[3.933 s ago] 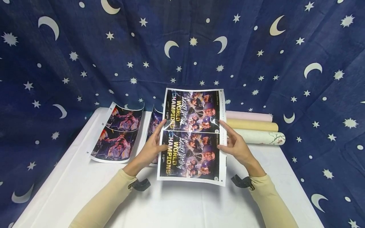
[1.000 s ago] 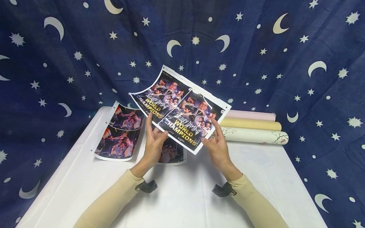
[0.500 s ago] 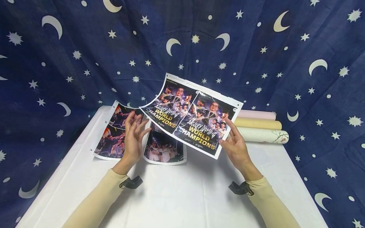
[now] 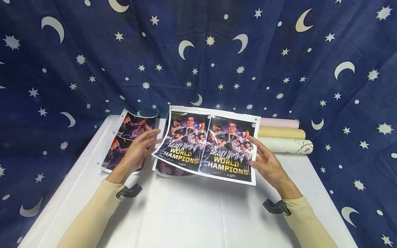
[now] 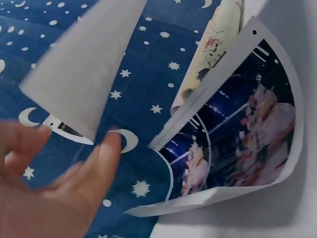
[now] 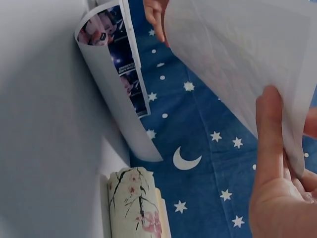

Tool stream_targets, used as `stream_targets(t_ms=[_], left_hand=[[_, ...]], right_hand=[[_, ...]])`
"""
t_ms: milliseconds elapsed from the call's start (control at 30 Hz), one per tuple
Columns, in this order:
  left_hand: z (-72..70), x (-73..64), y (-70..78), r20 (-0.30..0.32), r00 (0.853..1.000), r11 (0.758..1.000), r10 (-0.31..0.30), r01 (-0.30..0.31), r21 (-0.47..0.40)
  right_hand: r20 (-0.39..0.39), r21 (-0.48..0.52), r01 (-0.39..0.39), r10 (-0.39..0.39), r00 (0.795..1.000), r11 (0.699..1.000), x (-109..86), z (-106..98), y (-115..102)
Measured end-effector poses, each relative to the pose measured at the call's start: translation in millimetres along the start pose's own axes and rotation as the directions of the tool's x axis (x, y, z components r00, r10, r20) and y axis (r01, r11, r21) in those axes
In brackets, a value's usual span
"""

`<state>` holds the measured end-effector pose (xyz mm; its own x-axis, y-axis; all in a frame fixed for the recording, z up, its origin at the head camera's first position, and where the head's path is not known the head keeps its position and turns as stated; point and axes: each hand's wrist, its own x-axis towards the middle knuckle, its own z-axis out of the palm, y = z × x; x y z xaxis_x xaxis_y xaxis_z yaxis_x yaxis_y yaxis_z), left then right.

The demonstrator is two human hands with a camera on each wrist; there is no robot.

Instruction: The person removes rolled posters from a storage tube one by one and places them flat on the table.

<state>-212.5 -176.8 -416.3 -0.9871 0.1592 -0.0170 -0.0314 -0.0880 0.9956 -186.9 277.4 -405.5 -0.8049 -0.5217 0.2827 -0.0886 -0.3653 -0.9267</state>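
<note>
A glossy printed poster sheet (image 4: 204, 144), bearing two matching "World Champions" pictures side by side, is held up above the table with its lettering upright. My right hand (image 4: 268, 168) pinches its right edge between thumb and fingers; the right wrist view shows the thumb on the white back. Fingers extended, my left hand (image 4: 138, 150) is by the sheet's left edge. In the left wrist view the left hand (image 5: 54, 183) has a gap between thumb and fingers, with the sheet's corner just beyond. Partly hidden under the held sheet lies a curled team photo sheet (image 5: 237, 139).
At the left of the white table (image 4: 186, 213) lies another curled photo sheet (image 4: 136, 124). Pink (image 4: 279, 123), yellow (image 4: 279, 132) and floral cream (image 4: 288, 145) rolls are stacked along the back right. A blue star-and-moon cloth (image 4: 204, 48) hangs behind.
The poster sheet has been turned from sideways to upright lettering. My left hand has let go and shifted left; my right hand has carried the sheet right and lower.
</note>
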Motion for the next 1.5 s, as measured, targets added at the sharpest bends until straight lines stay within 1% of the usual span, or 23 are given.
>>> stream_targets(t_ms=[67, 100, 233, 333, 400, 467, 567, 600, 700, 767, 900, 967, 1000, 1067, 1100, 1133, 1167, 1200, 1300, 1333, 1367, 1433, 1500], left_hand=[[0.5, 2.1, -4.0, 0.047, 0.999, 0.999, -0.026, 0.025, 0.028], [1.0, 2.7, -5.9, 0.067, 0.997, 0.999, -0.029, 0.026, 0.042], [4.0, 3.1, -13.1, 0.12, 0.993, 0.997, -0.01, 0.001, 0.081], [6.9, 2.6, -16.7, 0.173, 0.985, 0.995, 0.012, -0.029, 0.094], [9.4, 2.2, -17.9, 0.222, 0.975, 0.997, 0.004, -0.02, 0.068], [12.7, 1.7, -18.3, 0.281, 0.96, 0.999, 0.004, -0.013, 0.031], [19.3, 0.6, -18.7, 0.331, 0.944, 1.0, -0.003, 0.013, -0.028], [21.8, 0.1, -18.8, 0.337, 0.941, 0.999, -0.001, 0.015, -0.04], [31.0, 0.0, -20.5, 0.332, 0.943, 0.998, 0.017, 0.002, -0.056], [37.9, 0.7, -21.7, 0.339, 0.941, 0.997, 0.02, 0.004, -0.071], [54.5, 2.4, -22.0, 0.351, 0.936, 0.999, 0.018, 0.001, -0.054], [62.7, 3.1, -21.9, 0.354, 0.935, 0.999, 0.027, -0.014, -0.038], [66.8, 3.2, -21.7, 0.354, 0.935, 0.999, 0.039, -0.032, -0.024], [74.1, 3.5, -21.8, 0.359, 0.932, 0.999, 0.052, -0.053, -0.007], [77.8, 3.5, -22.0, 0.364, 0.93, 0.998, 0.057, -0.06, -0.002], [81.2, 3.6, -22.2, 0.369, 0.927, 0.997, 0.061, -0.071, 0.013], [84.7, 3.8, -22.5, 0.375, 0.925, 0.997, 0.057, -0.071, 0.025], [88.0, 4.1, -23.2, 0.385, 0.921, 0.997, 0.053, -0.072, 0.035], [97.1, 5.1, -24.6, 0.402, 0.915, 0.99, 0.03, -0.084, 0.117], [99.7, 5.5, -25.4, 0.405, 0.914, 0.984, 0.021, -0.09, 0.154], [102.3, 6.2, -26.6, 0.407, 0.913, 0.976, 0.013, -0.1, 0.194], [107.3, 6.9, -28.5, 0.409, 0.913, 0.952, -0.005, -0.121, 0.281], [112.8, 7.3, -30.5, 0.416, 0.909, 0.926, -0.018, -0.141, 0.35]], right_hand=[[0.025, 0.001, -0.004, 0.004, 1.0, 1.0, -0.7, -2, -1], [0.034, 0.001, -0.006, 0.006, 0.999, 1.0, -0.9, -3, -1], [0.046, 0.01, -0.021, 0.021, 0.999, 1.0, -3.3, -7, -3], [0.041, 0.006, -0.04, 0.04, 0.998, 0.999, -7.1, -11, -5], [0.038, -0.009, -0.056, 0.056, 0.998, 0.998, -10.1, -13, -7], [0.03, -0.025, -0.073, 0.074, 0.997, 0.997, -13.5, -16, -8], [0.023, -0.048, -0.097, 0.099, 0.995, 0.994, -18.4, -22, -10], [0.022, -0.057, -0.106, 0.108, 0.994, 0.993, -20.1, -25, -11], [0.018, -0.077, -0.133, 0.135, 0.991, 0.988, -25.3, -35, -10], [0.011, -0.098, -0.149, 0.151, 0.989, 0.984, -29.4, -43, -8], [-0.008, -0.125, -0.167, 0.167, 0.986, 0.978, -38.5, -58, -6], [-0.031, -0.18, -0.176, 0.174, 0.984, 0.968, -42.7, -63, -7], [-0.041, -0.192, -0.187, 0.182, 0.982, 0.963, -44.6, -66, -8], [-0.076, -0.251, -0.219, 0.206, 0.976, 0.943, -47.9, -69, -10], [-0.097, -0.29, -0.24, 0.221, 0.971, 0.926, -49.2, -70, -11], [-0.13, -0.333, -0.273, 0.243, 0.961, 0.903, -50.6, -70, -12], [-0.161, -0.369, -0.308, 0.267, 0.95, 0.877, -52.0, -71, -13], [-0.196, -0.415, -0.346, 0.288, 0.937, 0.842, -53.1, -71, -13], [-0.29, -0.581, -0.434, 0.323, 0.901, 0.689, -56.3, -73, -15], [-0.317, -0.619, -0.457, 0.33, 0.889, 0.639, -57.5, -74, -16], [-0.336, -0.655, -0.471, 0.33, 0.882, 0.591, -58.7, -75, -16], [-0.362, -0.713, -0.482, 0.321, 0.875, 0.509, -61.4, -78, -17], [-0.379, -0.755, -0.488, 0.315, 0.87, 0.439, -64.1, -81, -18]])
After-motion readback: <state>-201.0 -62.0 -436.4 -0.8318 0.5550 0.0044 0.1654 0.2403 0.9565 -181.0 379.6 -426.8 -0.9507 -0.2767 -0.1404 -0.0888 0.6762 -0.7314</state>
